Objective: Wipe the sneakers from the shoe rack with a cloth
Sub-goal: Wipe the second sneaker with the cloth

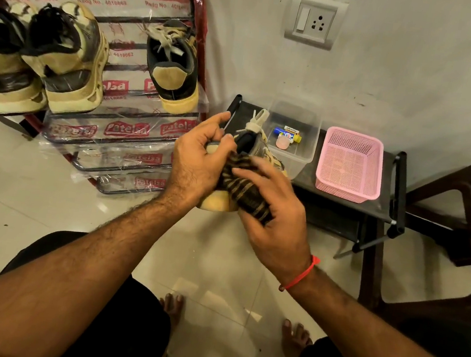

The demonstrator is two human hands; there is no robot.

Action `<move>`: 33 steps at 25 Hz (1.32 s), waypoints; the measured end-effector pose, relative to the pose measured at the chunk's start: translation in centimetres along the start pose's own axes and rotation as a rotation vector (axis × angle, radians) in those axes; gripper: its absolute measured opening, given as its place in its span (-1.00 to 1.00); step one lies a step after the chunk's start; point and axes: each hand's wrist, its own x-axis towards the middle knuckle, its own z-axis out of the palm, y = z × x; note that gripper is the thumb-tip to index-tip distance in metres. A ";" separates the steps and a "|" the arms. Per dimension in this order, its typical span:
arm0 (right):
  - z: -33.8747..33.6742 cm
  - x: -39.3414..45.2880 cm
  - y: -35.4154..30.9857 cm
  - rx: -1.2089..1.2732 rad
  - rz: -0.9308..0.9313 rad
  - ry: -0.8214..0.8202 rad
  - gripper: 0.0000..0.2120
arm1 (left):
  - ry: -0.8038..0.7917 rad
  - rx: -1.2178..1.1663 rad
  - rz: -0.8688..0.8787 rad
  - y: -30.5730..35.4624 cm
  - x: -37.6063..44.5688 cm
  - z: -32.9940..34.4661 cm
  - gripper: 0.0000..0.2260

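Left hand [198,162] grips sneaker [249,147]; right hand [274,212] clutches striped cloth [245,188], pressed on sneaker side.

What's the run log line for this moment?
left hand holds sneaker | right hand presses cloth on it | three sneakers on rack

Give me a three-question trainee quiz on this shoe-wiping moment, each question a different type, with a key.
1. True or false: the left hand holds the sneaker.
2. Which hand presses the striped cloth on it? A) left B) right
3. Fill in: ___ sneakers sit on the shoe rack's top shelf.

Key: 1 true. 2 B, the right hand. 3 three: two on the left, one on the right.
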 end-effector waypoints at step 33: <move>-4.1 3.9 5.5 -0.216 0.103 0.143 -0.65 | -0.059 -0.272 -0.164 1.2 -0.5 0.0 -0.58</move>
